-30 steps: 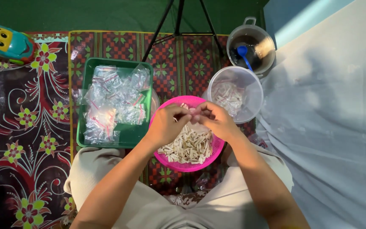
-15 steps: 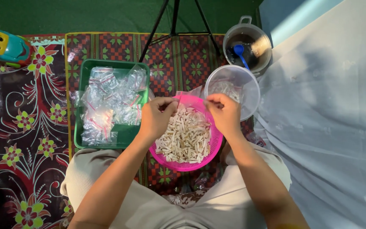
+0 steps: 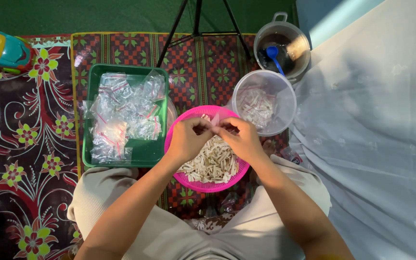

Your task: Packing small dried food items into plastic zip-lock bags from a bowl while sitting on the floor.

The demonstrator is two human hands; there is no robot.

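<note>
Over the pink bowl (image 3: 208, 180) of pale sticks (image 3: 213, 163), I see my left hand (image 3: 188, 139) and right hand (image 3: 241, 139) meeting fingertip to fingertip, both pinching a small clear bag (image 3: 215, 120) between them. Just left sits a green tray (image 3: 145, 151) of filled bags (image 3: 123, 113); a clear tub (image 3: 285, 101) stands upper right.

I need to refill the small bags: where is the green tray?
In the head view, the green tray sits on the patterned mat, on the person's left side, just left of the pink bowl under both hands.
</note>
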